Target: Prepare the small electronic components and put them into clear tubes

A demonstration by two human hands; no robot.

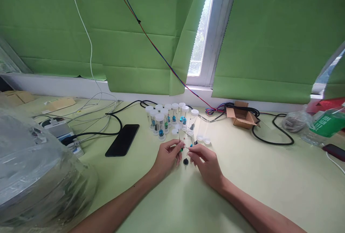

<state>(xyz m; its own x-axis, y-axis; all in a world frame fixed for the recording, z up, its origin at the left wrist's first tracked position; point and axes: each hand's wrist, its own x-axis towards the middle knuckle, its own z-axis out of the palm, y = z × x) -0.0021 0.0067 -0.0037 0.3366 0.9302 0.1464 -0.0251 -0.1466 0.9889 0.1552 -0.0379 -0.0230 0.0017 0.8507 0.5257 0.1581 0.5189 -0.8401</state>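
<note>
My left hand [167, 157] is closed in a pinch on a small green part [181, 149] with a thin dark rod [179, 135] standing up from it. Opposite it, my right hand [206, 163] pinches a thin, light-coloured piece whose kind is too small to make out. Both sets of fingertips are close together above the table. Just below them lies a small black knob-like part [185, 161]. A dark part [196, 142] and a small blue part [191, 145] are beside my right fingertips. Behind the hands stand several clear, white-capped tubes [161, 127] with blue or green parts inside.
Loose white caps [207, 141] lie right of the tubes. A black phone [122, 140] and a power strip [72, 141] with cables are left. Clear plastic wrap [40, 175] bulks at front left. An open cardboard box [242, 116], black cable and a green-labelled bottle [323, 125] are right.
</note>
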